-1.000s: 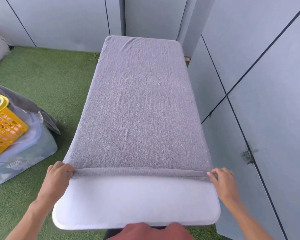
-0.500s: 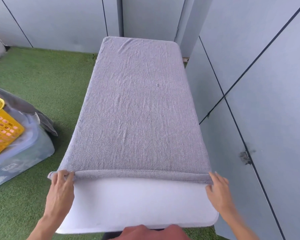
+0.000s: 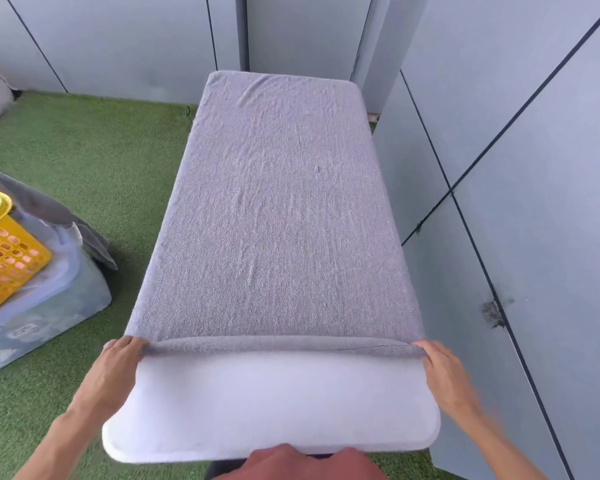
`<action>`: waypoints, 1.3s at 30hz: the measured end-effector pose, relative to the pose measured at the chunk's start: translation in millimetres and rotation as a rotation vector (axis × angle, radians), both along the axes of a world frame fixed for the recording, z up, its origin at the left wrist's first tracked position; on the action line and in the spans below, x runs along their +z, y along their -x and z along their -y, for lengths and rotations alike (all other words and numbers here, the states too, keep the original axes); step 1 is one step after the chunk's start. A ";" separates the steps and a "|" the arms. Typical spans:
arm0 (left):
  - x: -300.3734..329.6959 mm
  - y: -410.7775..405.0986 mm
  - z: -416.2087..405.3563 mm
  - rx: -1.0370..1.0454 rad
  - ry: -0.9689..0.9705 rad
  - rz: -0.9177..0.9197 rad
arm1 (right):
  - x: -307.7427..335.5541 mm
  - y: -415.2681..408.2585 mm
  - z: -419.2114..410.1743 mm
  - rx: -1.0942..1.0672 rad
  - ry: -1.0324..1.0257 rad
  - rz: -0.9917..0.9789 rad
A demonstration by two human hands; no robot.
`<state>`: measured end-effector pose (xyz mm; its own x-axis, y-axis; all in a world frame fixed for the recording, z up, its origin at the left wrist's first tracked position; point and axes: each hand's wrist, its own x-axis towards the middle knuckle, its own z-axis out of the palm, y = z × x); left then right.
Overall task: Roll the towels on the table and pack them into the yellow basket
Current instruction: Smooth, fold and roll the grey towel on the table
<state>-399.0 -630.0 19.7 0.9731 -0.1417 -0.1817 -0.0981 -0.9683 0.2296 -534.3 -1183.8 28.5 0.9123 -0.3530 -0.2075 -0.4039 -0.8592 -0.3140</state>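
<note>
A grey towel point(image 3: 278, 216) lies spread flat along the white table point(image 3: 271, 410), covering all but the near end. Its near edge is turned over into a narrow first roll point(image 3: 278, 344). My left hand point(image 3: 118, 365) grips the left end of that roll, fingers curled over it. At the right end my right hand point(image 3: 442, 370) holds the roll the same way. The yellow basket point(image 3: 4, 251), with a perforated wall, stands on the floor at the far left, partly cut off by the frame edge.
The basket sits on a clear plastic bin point(image 3: 45, 317) with a grey cloth point(image 3: 59, 216) draped behind it. Green artificial turf point(image 3: 101, 150) covers the floor. Grey wall panels point(image 3: 534, 202) stand close along the table's right side and behind it.
Both hands have curled more tightly over the towel's near edge and the rolled fold has grown slightly thicker. The camera view shifted a little.
</note>
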 end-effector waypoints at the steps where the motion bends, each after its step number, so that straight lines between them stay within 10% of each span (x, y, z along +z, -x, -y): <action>1: 2.4 -4.2 -4.8 -0.034 -0.007 -0.071 | 2.1 1.0 5.9 0.030 -0.015 -0.050; 9: 19.9 -30.9 9.3 0.185 0.290 -0.140 | 22.2 -31.8 6.8 -0.258 -0.292 0.015; 15: 3.1 22.3 21.0 -0.009 -0.051 0.233 | 7.6 -5.1 -24.5 -0.030 0.254 0.150; 32: 11.6 -24.1 16.4 0.067 0.063 -0.157 | 24.2 -33.1 5.0 0.128 -0.043 -0.317; 36: 18.9 -48.0 19.5 0.236 0.203 -0.121 | 24.3 -45.6 1.0 -0.191 -0.217 0.047; 39: 18.6 -41.2 23.4 0.181 0.126 0.038 | 15.1 -34.3 -10.8 -0.146 0.113 0.157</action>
